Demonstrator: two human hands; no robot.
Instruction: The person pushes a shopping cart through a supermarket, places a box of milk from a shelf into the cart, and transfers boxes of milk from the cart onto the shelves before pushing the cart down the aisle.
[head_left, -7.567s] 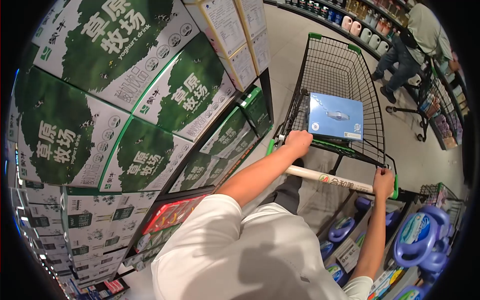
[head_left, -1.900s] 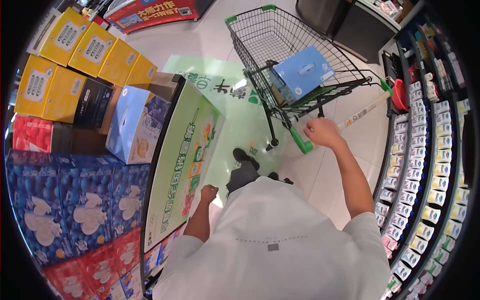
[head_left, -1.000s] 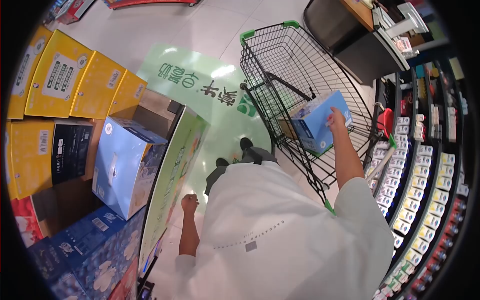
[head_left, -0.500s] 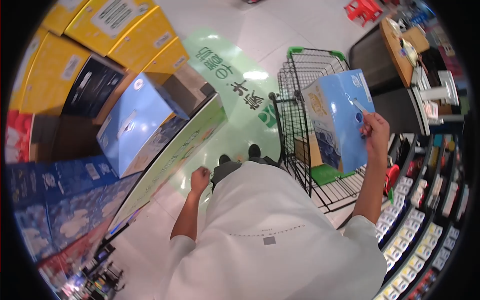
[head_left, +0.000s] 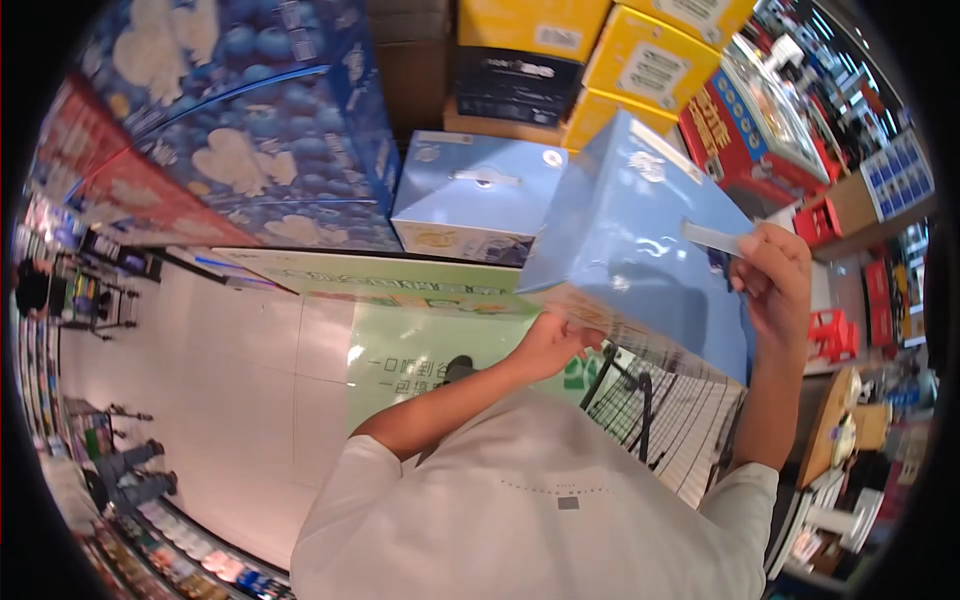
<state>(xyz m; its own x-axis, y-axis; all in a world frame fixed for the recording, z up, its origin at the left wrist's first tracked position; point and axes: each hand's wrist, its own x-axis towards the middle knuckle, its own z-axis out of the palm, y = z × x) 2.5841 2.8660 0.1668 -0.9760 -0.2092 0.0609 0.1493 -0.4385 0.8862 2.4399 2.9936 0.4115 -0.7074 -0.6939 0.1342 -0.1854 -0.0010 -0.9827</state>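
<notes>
My right hand (head_left: 776, 278) is closed around the white strap handle on top of a light blue carton (head_left: 632, 228). The carton hangs tilted in front of me, above the shopping cart (head_left: 690, 412). Just below the carton's lower left edge is my left hand (head_left: 556, 346), its fingers stretched out and apart; whether they touch the box I cannot tell. A second light blue carton (head_left: 468, 196) with the same kind of handle stands on the display, left of the one I hold.
Yellow boxes (head_left: 640, 65) and a dark box (head_left: 518, 85) are stacked behind. Large blueberry-print cartons (head_left: 250, 155) stand at the left. A green display board (head_left: 400, 283) edges the stack. A red stool (head_left: 830, 335) is at the right; a person's legs (head_left: 135, 478) show lower left.
My view has turned toward the display. The carton in my right hand has gone from the cart's interior to above it, near the stack. My left hand has moved up to the carton's lower edge.
</notes>
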